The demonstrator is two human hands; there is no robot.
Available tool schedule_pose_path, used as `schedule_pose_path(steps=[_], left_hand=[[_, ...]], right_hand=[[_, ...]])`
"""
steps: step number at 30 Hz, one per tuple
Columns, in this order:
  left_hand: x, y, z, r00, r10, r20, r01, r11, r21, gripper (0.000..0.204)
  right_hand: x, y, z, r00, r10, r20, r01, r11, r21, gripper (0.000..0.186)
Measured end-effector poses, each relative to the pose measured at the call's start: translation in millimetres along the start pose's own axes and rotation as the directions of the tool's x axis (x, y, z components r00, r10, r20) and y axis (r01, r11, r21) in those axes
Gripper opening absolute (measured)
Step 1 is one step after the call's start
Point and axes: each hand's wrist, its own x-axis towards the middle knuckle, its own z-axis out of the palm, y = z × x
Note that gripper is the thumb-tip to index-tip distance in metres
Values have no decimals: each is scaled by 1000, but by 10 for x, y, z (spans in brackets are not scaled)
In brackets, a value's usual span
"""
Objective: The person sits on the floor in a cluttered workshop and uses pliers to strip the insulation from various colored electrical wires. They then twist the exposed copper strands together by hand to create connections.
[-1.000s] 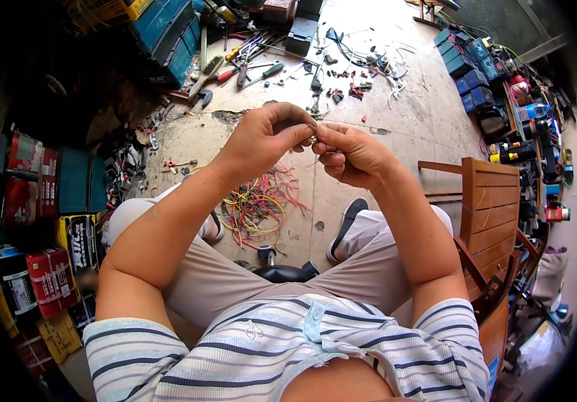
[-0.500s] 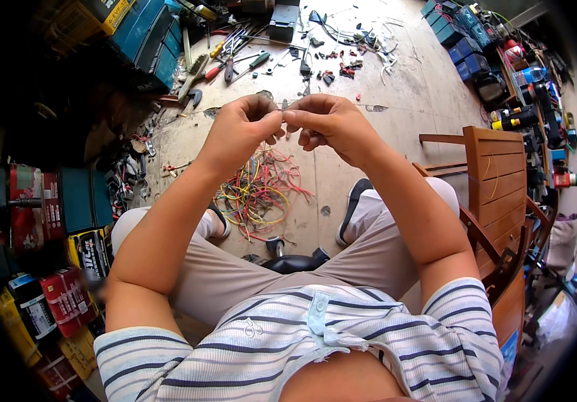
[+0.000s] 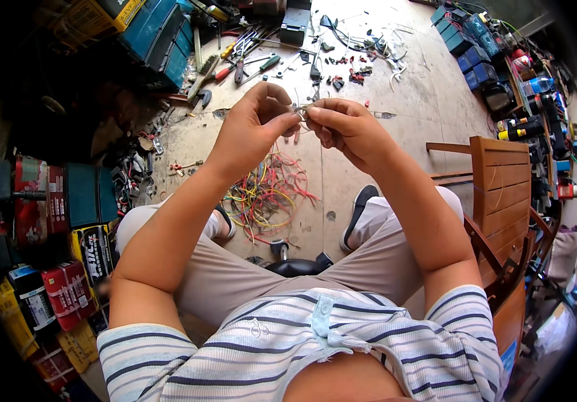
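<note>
In front of me, above the floor, both hands meet at their fingertips. My left hand is closed, its thumb pressed toward bent fingers. My right hand pinches with thumb and forefinger, the other fingers curled below. Between the fingertips shows a short, thin, pale wire, curved and partly hidden by the fingers; its exact kind is too small to make out. On the floor beneath, between my feet, lies a tangle of red, yellow and green wires.
Screwdrivers and pliers lie at the far left, near a brush. Small black and red parts are scattered beyond my hands. A wooden chair stands at right. Stacked boxes line the left; batteries stand far right.
My fingertips have drawn slightly apart, and the thin pale wire between them shows more. The left forefinger has lifted a little. The whole view has shifted slightly.
</note>
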Motion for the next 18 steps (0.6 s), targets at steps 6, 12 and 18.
schedule_pose_path(steps=[6,12,18], left_hand=[[-98,157,119,943,328,-52,-274,858,434,5],[-99,173,93,987,54,-153,-11,962,273,13],[-73,145,36,980,-81,-181,96,992,76,16]], right_hand=[[10,15,93,996,-30,-80,42,988,149,18],[45,69,121,990,-95,-107,101,993,57,18],[44,90,203,981,-169,-95,167,986,-21,21]])
